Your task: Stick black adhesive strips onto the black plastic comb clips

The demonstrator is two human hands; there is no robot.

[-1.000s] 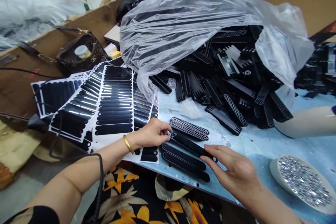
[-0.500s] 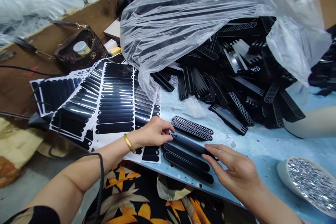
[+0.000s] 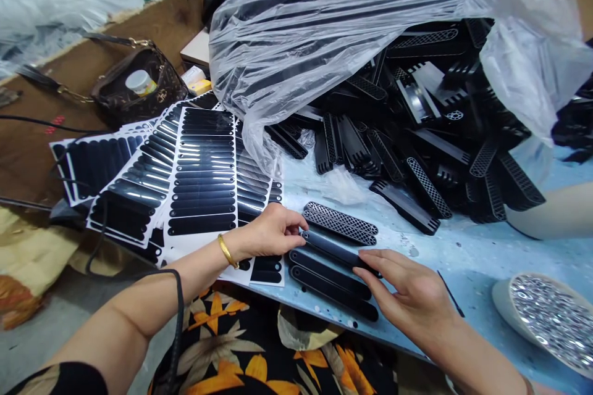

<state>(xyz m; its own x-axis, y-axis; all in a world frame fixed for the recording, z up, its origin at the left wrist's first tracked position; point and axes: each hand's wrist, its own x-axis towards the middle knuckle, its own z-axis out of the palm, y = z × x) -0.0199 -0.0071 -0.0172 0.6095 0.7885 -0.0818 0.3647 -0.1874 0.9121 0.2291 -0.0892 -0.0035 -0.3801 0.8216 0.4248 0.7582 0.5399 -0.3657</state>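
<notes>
A slim black strip with rounded ends [image 3: 334, 249] lies slantwise between my hands, low over the blue tabletop. My left hand [image 3: 278, 231] pinches its left end between thumb and fingertips. Its right end is between the thumb and fingers of my right hand [image 3: 404, 287]. Just behind it lie narrow pieces with a silver lattice pattern [image 3: 340, 222], side by side. Two plain black pieces [image 3: 332, 294] rest in front, near the table edge. White sheets of glossy black strip-shaped stickers [image 3: 202, 166] fan out to the left of my left hand.
A clear plastic bag [image 3: 296, 43] spills black toothed, comb-like parts [image 3: 403, 203] across the back. At right stands a white bowl of small metal rings [image 3: 551, 315]. A brown handbag [image 3: 139, 83] sits back left. A thin dark stick [image 3: 450, 293] lies beside my right wrist.
The view has shifted slightly. My right hand has moved a little left along the strip, and the thin dark stick now shows beside it. My left hand keeps its pinch.
</notes>
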